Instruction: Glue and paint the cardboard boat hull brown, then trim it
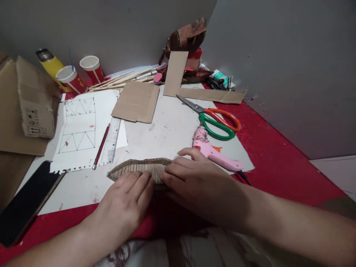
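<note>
A small boat-shaped cardboard piece, pointed at its left end and ribbed inside, lies at the near edge of the white sheet. My left hand is closed on its near side, fingertips pressed over the ribbed part. At the other end my right hand grips it, with the index finger raised off and the other fingers bent over the rim. Both hands hide the piece's right end and most of its near wall. Beyond my right hand rests a pink glue gun, with orange-and-green-handled scissors just behind it.
A drawing on paper, a pencil and a clear ruler lie left of centre. Cut cardboard pieces, wooden sticks, paper cups and a yellow bottle are farther back. A phone and cardboard box stand left.
</note>
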The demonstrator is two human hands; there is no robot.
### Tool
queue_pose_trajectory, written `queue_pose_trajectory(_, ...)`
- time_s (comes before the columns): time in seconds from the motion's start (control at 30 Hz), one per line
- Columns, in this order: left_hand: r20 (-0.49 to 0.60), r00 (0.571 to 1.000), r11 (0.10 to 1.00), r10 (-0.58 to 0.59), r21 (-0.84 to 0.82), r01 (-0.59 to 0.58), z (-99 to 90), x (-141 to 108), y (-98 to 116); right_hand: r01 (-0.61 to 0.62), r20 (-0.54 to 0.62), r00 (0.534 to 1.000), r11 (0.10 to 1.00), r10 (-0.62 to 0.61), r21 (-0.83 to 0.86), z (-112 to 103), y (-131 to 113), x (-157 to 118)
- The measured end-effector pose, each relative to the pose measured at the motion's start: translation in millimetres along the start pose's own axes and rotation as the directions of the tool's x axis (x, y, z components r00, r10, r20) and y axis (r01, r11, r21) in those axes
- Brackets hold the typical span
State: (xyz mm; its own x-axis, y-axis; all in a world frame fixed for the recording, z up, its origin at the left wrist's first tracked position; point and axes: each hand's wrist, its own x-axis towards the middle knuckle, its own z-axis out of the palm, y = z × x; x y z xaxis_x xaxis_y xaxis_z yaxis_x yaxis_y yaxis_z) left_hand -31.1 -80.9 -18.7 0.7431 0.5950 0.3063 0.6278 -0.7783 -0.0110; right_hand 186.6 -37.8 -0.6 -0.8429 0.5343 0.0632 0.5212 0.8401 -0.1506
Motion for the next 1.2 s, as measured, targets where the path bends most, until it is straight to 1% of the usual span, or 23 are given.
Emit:
queue_pose_trajectory(0.03,0.01,1.0,1.0,0.0,0.013,0.0,-1.2,0,-2,-0.015,0.008,1.0,0.999,0.014,0.033,-4,2,-1)
queue_pose_trajectory(0.07,0.013,1.0,1.0,-0.001,0.02,0.001,-1.9,1,-4,-0.034,-0.011,0.999,0.997,0.035,0.068,-6,5,-1)
queue_pose_trajectory(0.1,0.018,1.0,1.0,-0.002,0.02,0.002,-2.3,2,-6,-0.049,-0.06,0.997,0.994,0.055,0.101,-8,8,-2)
queue_pose_trajectory(0.17,0.022,1.0,1.0,0.007,0.01,-0.008,-2.1,4,-8,-0.071,-0.199,0.975,0.987,0.1,0.144,-8,16,0)
queue_pose_trajectory(0.2,0.021,1.0,1.0,0.016,0.004,-0.016,-1.5,5,-9,-0.084,-0.242,0.963,0.985,0.12,0.154,-7,20,3)
queue_pose_trajectory(0.23,0.019,1.0,1.0,0.023,0.004,-0.023,-0.7,5,-10,-0.097,-0.246,0.96,0.983,0.134,0.157,-5,24,6)
queue_pose_trajectory(0.27,0.016,1.0,1.0,0.025,0.008,-0.025,0.2,5,-10,-0.111,-0.214,0.966,0.982,0.144,0.156,-3,27,10)
queue_pose_trajectory(0.33,0.013,1.0,0.999,0.023,0.024,-0.023,2.4,4,-10,-0.137,-0.103,0.983,0.98,0.153,0.147,0,31,21)
queue_pose_trajectory(0.4,0.02,1.0,0.999,0.016,0.043,-0.017,4.5,3,-10,-0.143,-0.015,0.989,0.98,0.147,0.138,1,34,34)
queue_pose_trajectory(0.57,0.042,0.999,0.998,0.018,0.067,-0.021,9.1,2,-10,-0.129,0.111,0.987,0.987,0.118,0.098,3,37,60)
queue_pose_trajectory(0.67,0.02,1.0,1.0,0.012,0.002,-0.012,11.4,5,-11,-0.102,0.174,0.981,0.992,0.088,0.075,7,32,66)
queue_pose_trajectory(0.77,0.046,0.998,0.993,-0.039,-0.11,0.044,13.1,10,-12,-0.07,0.215,0.975,0.995,0.053,0.069,7,24,65)
queue_pose_trajectory(0.83,0.054,0.997,0.987,-0.061,-0.144,0.068,14.0,11,-12,-0.062,0.241,0.969,0.996,0.045,0.067,3,19,64)
queue_pose_trajectory(0.93,0.018,0.999,0.992,-0.046,-0.115,0.048,14.5,10,-11,-0.102,0.264,0.961,0.993,0.083,0.057,-3,17,66)
queue_pose_trajectory(1.0,0.004,0.999,0.995,-0.041,-0.085,0.041,14.5,8,-11,-0.138,0.259,0.958,0.989,0.119,0.054,-5,18,70)
queue_pose_trajectory(1.13,0.0,0.999,0.997,-0.043,-0.062,0.043,14.4,5,-10,-0.159,0.246,0.959,0.986,0.14,0.059,2,22,79)
queue_pose_trajectory(1.2,0.015,0.999,0.997,-0.052,-0.06,0.053,15.0,6,-9,-0.159,0.243,0.96,0.985,0.139,0.063,7,20,81)
